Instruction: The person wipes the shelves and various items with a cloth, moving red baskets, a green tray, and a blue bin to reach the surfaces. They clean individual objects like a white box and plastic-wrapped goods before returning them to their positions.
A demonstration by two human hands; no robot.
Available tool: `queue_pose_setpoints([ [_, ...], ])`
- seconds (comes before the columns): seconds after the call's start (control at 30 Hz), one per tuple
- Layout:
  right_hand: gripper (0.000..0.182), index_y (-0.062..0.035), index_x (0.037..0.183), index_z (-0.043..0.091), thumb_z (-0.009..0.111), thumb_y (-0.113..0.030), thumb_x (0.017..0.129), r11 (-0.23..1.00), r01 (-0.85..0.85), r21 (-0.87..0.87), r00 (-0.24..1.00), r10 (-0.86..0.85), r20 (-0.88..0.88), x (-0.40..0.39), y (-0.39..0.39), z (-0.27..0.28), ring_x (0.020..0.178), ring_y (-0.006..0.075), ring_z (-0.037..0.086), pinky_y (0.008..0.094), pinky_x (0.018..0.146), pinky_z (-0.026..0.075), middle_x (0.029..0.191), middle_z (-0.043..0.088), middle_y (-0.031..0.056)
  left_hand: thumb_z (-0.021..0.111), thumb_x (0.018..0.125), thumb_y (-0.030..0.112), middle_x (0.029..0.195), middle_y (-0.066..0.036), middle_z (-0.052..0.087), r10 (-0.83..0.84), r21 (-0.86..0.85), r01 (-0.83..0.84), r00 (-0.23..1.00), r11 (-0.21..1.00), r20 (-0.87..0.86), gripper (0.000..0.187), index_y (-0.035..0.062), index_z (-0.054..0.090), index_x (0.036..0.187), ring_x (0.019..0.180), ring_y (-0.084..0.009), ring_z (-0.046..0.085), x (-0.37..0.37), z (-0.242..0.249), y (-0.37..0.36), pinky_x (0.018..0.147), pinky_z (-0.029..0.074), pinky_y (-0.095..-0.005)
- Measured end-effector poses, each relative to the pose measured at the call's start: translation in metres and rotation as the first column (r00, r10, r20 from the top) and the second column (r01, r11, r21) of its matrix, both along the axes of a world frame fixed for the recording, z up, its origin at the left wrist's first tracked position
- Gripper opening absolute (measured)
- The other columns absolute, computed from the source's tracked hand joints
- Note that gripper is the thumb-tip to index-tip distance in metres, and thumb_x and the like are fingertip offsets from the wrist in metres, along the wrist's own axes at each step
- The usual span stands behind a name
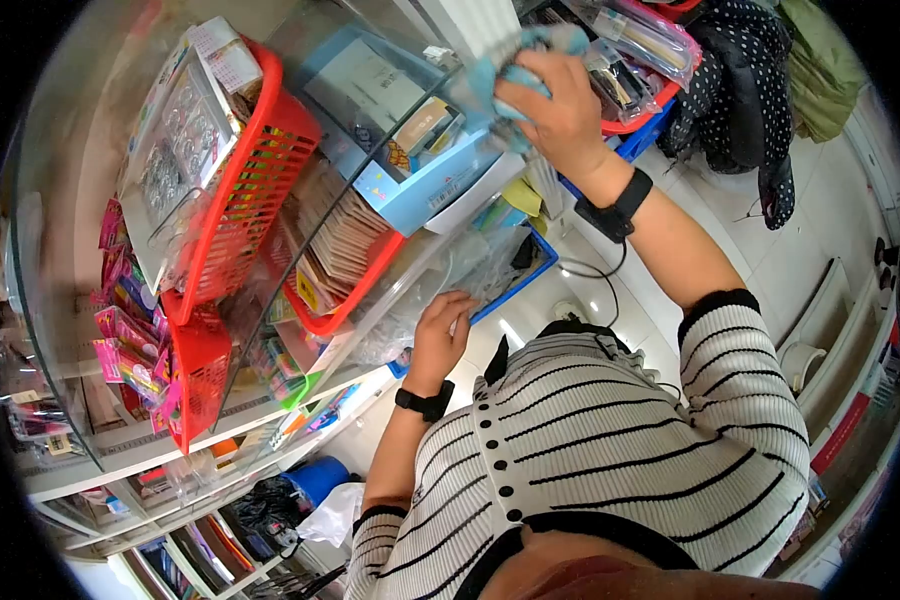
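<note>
My right hand [562, 105] grips a light blue and grey cloth [510, 80], slightly blurred, against a white post [470, 30] at the glass shelf's edge. The cloth bunches beneath my fingers. Lower down, my left hand [442, 335] holds nothing; its fingers are loosely bent and a little apart, beside clear plastic bags [395, 325] at the shelf edge. A light blue box [430, 190] with small packages in it stands under the glass, left of my right hand. Each wrist wears a black band.
Red baskets [260, 190] of packaged goods fill the glass shelves at left. Another red basket [630, 122] stands right of my right hand, near dark dotted clothing [735, 80]. A black cable [610, 275] hangs near the right wristband. A blue bin [318, 482] sits below.
</note>
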State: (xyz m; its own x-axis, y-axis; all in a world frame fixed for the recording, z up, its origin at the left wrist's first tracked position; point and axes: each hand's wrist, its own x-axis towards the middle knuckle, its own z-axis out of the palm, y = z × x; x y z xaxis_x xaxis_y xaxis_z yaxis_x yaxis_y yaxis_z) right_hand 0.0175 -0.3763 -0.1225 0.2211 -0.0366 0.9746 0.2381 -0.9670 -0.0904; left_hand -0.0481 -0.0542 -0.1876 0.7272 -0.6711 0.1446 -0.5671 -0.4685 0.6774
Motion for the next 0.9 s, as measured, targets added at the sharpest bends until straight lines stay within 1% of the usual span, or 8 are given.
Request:
queue_pose_setpoints([
  [0.1, 0.041, -0.0224, 0.094, 0.068, 0.072, -0.005, 0.057, 1.000, -0.019, 0.011, 0.996, 0.020, -0.083, -0.002, -0.004, 0.002, 0.092, 0.0264, 0.057, 0.0340, 0.069, 0.050, 0.102, 0.059, 0.0018, 0.058, 0.081, -0.004, 0.103, -0.013, 0.063, 0.022, 0.008, -0.022, 1.000, 1.000, 0.001, 0.020, 0.0034, 0.067, 0.098, 0.096, -0.0301, 0.061, -0.004, -0.004, 0.010, 0.084, 0.049, -0.0345],
  [0.23, 0.047, -0.0178, 0.095, 0.067, 0.073, 0.001, 0.053, 0.994, -0.105, 0.036, 0.994, 0.104, 0.040, 0.002, -0.002, 0.065, 0.092, 0.0297, 0.055, 0.0378, 0.076, 0.048, 0.104, 0.059, 0.0055, 0.057, 0.082, -0.004, 0.102, -0.013, 0.063, 0.074, -0.004, -0.075, 0.995, 0.997, -0.060, 0.021, 0.0036, 0.067, 0.098, 0.096, -0.0298, 0.061, -0.006, -0.005, 0.020, 0.083, 0.049, -0.0342],
  [0.3, 0.032, -0.0108, 0.094, 0.067, 0.066, -0.004, 0.062, 0.987, -0.133, 0.094, 0.991, 0.129, 0.042, -0.002, 0.003, 0.082, 0.087, 0.0332, 0.056, 0.0398, 0.073, 0.046, 0.094, 0.057, 0.0115, 0.057, 0.082, -0.004, 0.102, -0.013, 0.063, 0.090, -0.017, -0.092, 0.992, 0.996, -0.085, 0.021, 0.0036, 0.067, 0.098, 0.095, -0.0297, 0.061, -0.003, -0.006, 0.020, 0.083, 0.049, -0.0342],
  [0.43, 0.040, -0.0220, 0.093, 0.067, 0.075, -0.005, 0.058, 0.996, -0.058, 0.061, 0.998, 0.056, 0.038, 0.003, -0.003, 0.013, 0.094, 0.0263, 0.056, 0.0361, 0.072, 0.050, 0.102, 0.059, 0.0014, 0.057, 0.082, -0.004, 0.102, -0.013, 0.063, 0.066, -0.006, -0.066, 0.997, 0.998, -0.028, 0.020, 0.0034, 0.066, 0.098, 0.095, -0.0300, 0.061, -0.006, -0.005, 0.018, 0.083, 0.049, -0.0342],
  [0.5, 0.040, -0.0228, 0.094, 0.068, 0.075, -0.006, 0.058, 0.993, -0.044, 0.111, 0.962, 0.072, -0.263, -0.011, -0.004, -0.030, 0.098, 0.0258, 0.055, 0.0355, 0.074, 0.050, 0.105, 0.058, 0.0018, 0.057, 0.082, -0.004, 0.101, -0.013, 0.062, 0.056, -0.011, -0.056, 0.998, 0.998, -0.020, 0.020, 0.0032, 0.066, 0.098, 0.095, -0.0302, 0.061, -0.005, -0.004, 0.016, 0.083, 0.049, -0.0342],
  [0.63, 0.041, -0.0227, 0.095, 0.068, 0.075, -0.007, 0.058, 0.970, -0.105, 0.220, 0.891, 0.189, -0.412, -0.020, -0.009, -0.035, 0.101, 0.0271, 0.054, 0.0364, 0.077, 0.051, 0.109, 0.057, 0.0028, 0.057, 0.081, -0.004, 0.100, -0.013, 0.063, 0.038, -0.007, -0.039, 0.999, 0.999, -0.028, 0.020, 0.0034, 0.066, 0.097, 0.094, -0.0303, 0.061, -0.009, -0.007, 0.019, 0.082, 0.049, -0.0343],
  [0.83, 0.033, -0.0092, 0.097, 0.066, 0.067, -0.005, 0.064, 0.982, -0.114, 0.150, 0.988, 0.096, 0.119, 0.009, -0.013, 0.112, 0.087, 0.0341, 0.055, 0.0392, 0.074, 0.046, 0.093, 0.057, 0.0126, 0.058, 0.082, -0.002, 0.098, -0.013, 0.064, 0.000, 0.019, 0.001, 0.998, 1.000, -0.058, 0.018, 0.0034, 0.067, 0.097, 0.091, -0.0303, 0.062, -0.008, -0.009, 0.024, 0.080, 0.050, -0.0345],
  [0.9, 0.034, -0.0077, 0.099, 0.064, 0.067, -0.005, 0.066, 0.969, -0.194, 0.151, 0.973, 0.171, 0.157, 0.018, -0.012, 0.126, 0.089, 0.0352, 0.055, 0.0393, 0.076, 0.045, 0.094, 0.055, 0.0141, 0.058, 0.083, -0.001, 0.098, -0.013, 0.064, 0.004, 0.012, -0.003, 0.997, 1.000, -0.076, 0.017, 0.0033, 0.067, 0.097, 0.091, -0.0304, 0.062, -0.006, -0.011, 0.022, 0.080, 0.050, -0.0345],
])
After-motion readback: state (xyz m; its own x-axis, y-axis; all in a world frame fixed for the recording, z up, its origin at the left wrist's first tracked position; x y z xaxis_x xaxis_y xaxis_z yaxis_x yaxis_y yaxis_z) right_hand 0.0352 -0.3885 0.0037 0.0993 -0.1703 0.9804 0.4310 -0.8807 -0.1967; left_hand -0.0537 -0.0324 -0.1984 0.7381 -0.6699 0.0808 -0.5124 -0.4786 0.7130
